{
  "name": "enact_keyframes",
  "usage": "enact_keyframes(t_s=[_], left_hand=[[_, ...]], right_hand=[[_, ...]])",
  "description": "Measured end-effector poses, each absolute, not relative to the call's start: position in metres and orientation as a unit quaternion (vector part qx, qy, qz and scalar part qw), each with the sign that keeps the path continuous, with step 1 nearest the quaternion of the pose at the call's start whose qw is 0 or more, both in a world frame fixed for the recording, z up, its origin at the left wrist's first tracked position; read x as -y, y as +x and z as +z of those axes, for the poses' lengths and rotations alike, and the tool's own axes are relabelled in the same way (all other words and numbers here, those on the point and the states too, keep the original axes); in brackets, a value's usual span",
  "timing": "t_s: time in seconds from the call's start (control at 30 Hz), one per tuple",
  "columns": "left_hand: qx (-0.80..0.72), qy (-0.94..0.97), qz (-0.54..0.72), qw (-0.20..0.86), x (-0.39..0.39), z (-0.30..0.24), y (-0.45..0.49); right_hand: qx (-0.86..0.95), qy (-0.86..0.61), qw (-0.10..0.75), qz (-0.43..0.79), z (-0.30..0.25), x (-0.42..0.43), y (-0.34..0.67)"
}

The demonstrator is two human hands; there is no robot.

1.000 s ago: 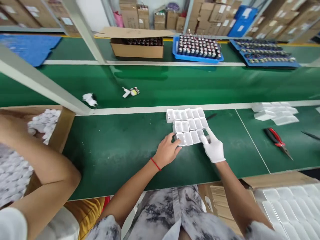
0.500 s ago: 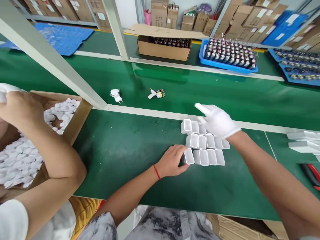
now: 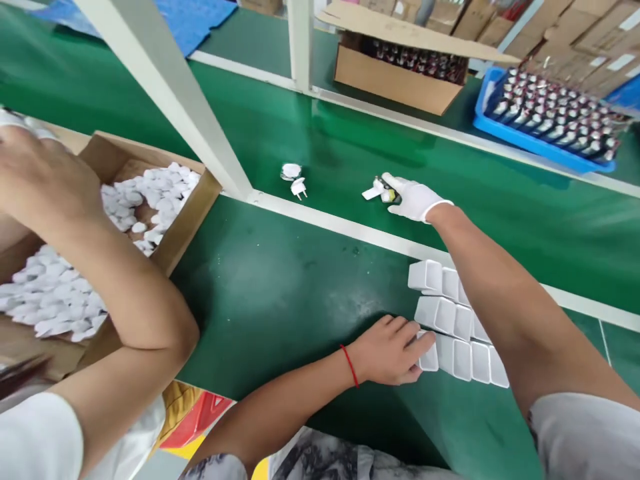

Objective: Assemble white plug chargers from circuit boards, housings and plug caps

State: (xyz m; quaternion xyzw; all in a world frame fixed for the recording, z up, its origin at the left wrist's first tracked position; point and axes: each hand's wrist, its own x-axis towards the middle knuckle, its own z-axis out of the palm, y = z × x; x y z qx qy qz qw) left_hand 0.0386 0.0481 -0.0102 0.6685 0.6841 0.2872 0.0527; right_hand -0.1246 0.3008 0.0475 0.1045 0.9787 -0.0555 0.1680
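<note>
A: How are the hands placed?
B: The gloved right hand (image 3: 417, 201) is stretched over the pale rail (image 3: 345, 227), with thumb and forefinger set about a small tabbed part (image 3: 384, 193); whether it is firmly pinched cannot be told. By the bare left hand (image 3: 390, 351), the end cup (image 3: 429, 355) is gripped on the tabletop (image 3: 300, 287).
A: Where is the part found from each hand?
B: At the right fingertips, on the green belt (image 3: 340, 153). From the left hand it is found well ahead, beyond the rail, so the right is clearly the nearer.
A: How is its long axis turned?
B: Roughly sideways, with the white tab pointed left and the dark-and-yellow end turned toward the glove. It is met end-on, not broadside.
A: And the white cups (image 3: 445, 319)?
B: They are set in three rows on the near side of the rail, partly hidden by the right forearm.
A: Farther out?
B: A white plug (image 3: 299, 187) is seen left of the part. Beyond, a carton (image 3: 185, 227) of white pieces is partly covered by a co-worker's arm (image 3: 130, 287).
</note>
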Motion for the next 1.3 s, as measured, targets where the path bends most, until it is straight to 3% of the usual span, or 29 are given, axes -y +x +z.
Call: enact_keyframes(t_s=[0.17, 0.4, 0.57, 0.7, 0.77, 1.0, 1.2, 1.3], left_hand=[[-0.688, 0.664, 0.283, 0.073, -0.048, -0.006, 0.038], [-0.697, 0.635, 0.296, 0.152, -0.047, 0.0, 0.034], [-0.697, 0.579, 0.338, 0.255, -0.041, 0.014, 0.025], [-0.699, 0.559, 0.349, 0.278, -0.031, 0.027, 0.016], [-0.705, 0.544, 0.353, 0.288, -0.027, 0.027, 0.01], [-0.696, 0.553, 0.373, 0.264, -0.018, 0.013, 0.006], [-0.643, 0.597, 0.451, 0.166, -0.015, 0.005, 0.008], [-0.619, 0.593, 0.494, 0.145, -0.015, 0.005, 0.008]], right_hand=[[-0.961, 0.21, 0.176, -0.024, 0.058, -0.291, -0.109], [-0.941, 0.298, 0.089, -0.134, 0.081, -0.27, -0.077], [-0.897, 0.285, -0.004, -0.339, 0.099, -0.26, -0.004], [-0.733, 0.154, -0.172, -0.64, 0.092, -0.234, 0.087], [-0.679, 0.101, -0.225, -0.691, 0.082, -0.212, 0.123], [-0.765, 0.073, -0.312, -0.559, 0.038, -0.163, 0.158], [-0.832, 0.026, -0.229, -0.504, 0.029, -0.156, 0.164], [-0.826, -0.01, -0.244, -0.508, 0.03, -0.156, 0.165]])
